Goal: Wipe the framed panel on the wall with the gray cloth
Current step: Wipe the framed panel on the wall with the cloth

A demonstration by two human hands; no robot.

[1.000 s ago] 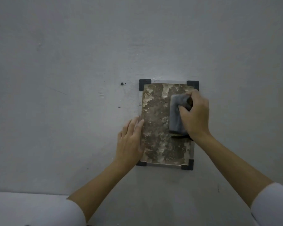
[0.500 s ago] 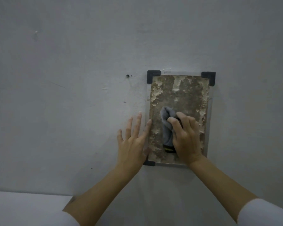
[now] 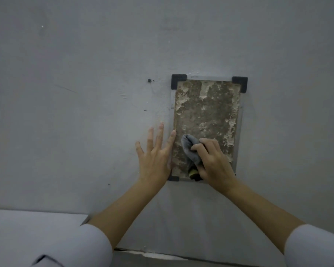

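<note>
On the gray wall (image 3: 85, 93) hangs the framed panel (image 3: 206, 116), a tall rectangle with a mottled brown and pale surface and black corner pieces (image 3: 178, 80) at its corners. The right hand (image 3: 213, 162) is at the lower part of the panel, and its fingers are curled around the gray cloth (image 3: 190, 149), which is bunched up and pressed against the panel surface. A part of the cloth sticks out above and to the left of the knuckles, and a small yellow and black bit (image 3: 193, 173) shows under the hand near the bottom edge of the frame. The left hand (image 3: 155, 157) lies flat on the wall just beside the left edge of the frame, with its fingers straight and spread, holding nothing; the tip of the forefinger reaches the frame border. Both forearms are bare and the white sleeves (image 3: 97, 245) are pushed up. A small dark screw (image 3: 149, 80) sits in the wall to the left of the top left corner. A white ledge (image 3: 27, 218) runs along the lower left.
</note>
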